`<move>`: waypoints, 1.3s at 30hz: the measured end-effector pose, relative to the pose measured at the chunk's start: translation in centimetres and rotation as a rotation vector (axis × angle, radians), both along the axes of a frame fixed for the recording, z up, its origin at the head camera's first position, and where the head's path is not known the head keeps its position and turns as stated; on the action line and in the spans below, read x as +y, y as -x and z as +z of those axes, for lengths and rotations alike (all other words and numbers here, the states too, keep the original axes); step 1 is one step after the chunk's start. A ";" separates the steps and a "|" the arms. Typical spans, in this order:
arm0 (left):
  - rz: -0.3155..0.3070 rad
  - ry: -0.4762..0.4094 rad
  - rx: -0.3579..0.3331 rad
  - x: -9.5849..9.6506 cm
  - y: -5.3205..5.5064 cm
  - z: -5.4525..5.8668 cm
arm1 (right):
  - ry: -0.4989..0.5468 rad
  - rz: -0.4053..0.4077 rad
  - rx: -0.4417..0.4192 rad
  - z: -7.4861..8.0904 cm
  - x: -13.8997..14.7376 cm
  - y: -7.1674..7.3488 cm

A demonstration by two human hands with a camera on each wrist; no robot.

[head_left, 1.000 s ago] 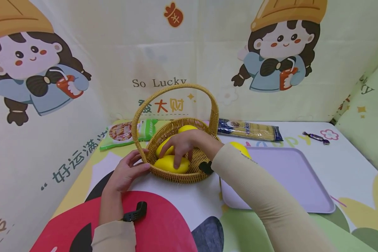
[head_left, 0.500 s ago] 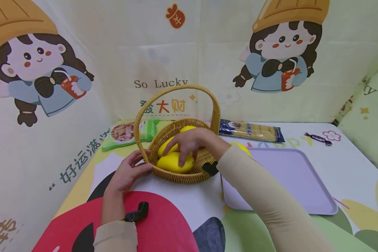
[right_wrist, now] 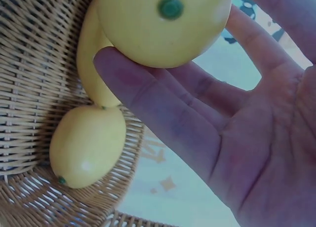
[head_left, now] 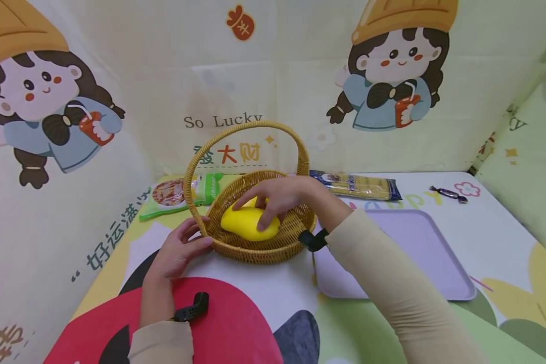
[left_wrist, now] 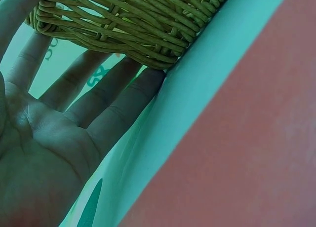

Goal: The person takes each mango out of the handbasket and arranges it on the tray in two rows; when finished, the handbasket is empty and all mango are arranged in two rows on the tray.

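Note:
A yellow mango (head_left: 245, 224) is in my right hand (head_left: 284, 196), pinched between thumb and fingers over the wicker basket (head_left: 259, 254). From the right wrist view, the held mango (right_wrist: 163, 32) hangs above two others: one long mango (right_wrist: 91, 64) partly behind it, and one mango (right_wrist: 89, 145) against the basket wall. My left hand (head_left: 179, 253) touches the basket's left side at the foot of the handle. Nearly straight fingers (left_wrist: 118, 106) meet the woven wall in the left wrist view, with the thumb cut off at the edge.
A lilac tray (head_left: 407, 253) lies right of the basket, partly under my right sleeve. Behind stand a green snack bag (head_left: 177, 194) and a pasta packet (head_left: 359, 185). A wrapped candy (head_left: 448, 194) lies at the far right. The basket's tall handle (head_left: 247, 126) arches overhead.
My right hand has raised the front mango slightly and tilted it. The left hand stays at the basket. A yellow fruit by the tray's back corner is now hidden behind the right arm.

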State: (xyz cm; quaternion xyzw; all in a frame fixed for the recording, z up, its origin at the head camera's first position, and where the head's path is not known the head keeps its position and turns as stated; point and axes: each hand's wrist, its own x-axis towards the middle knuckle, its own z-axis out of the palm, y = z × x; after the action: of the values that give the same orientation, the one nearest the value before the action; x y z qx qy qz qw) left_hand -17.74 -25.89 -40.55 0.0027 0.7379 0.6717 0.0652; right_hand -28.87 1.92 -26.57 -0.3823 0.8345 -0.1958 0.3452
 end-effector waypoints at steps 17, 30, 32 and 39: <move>0.001 0.002 0.000 -0.3 0.0 0.2 | 0.104 -0.101 0.103 2.0 4.1 -0.4; -0.007 -0.037 0.014 -0.3 0.6 0.2 | 0.185 -0.148 0.187 3.0 9.2 -1.6; -0.005 -0.038 0.013 -0.3 0.6 0.1 | 0.200 -0.152 0.197 3.0 9.8 -1.8; 0.004 -0.025 -0.013 -0.1 0.2 0.0 | 0.208 -0.210 0.179 3.0 12.1 -2.9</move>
State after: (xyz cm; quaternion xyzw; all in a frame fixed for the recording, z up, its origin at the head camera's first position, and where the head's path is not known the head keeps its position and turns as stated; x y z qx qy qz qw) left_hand -17.98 -26.03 -40.59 -0.0023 0.7291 0.6810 0.0689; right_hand -25.99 14.07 -23.54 -0.3424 0.8725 -0.2814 0.2057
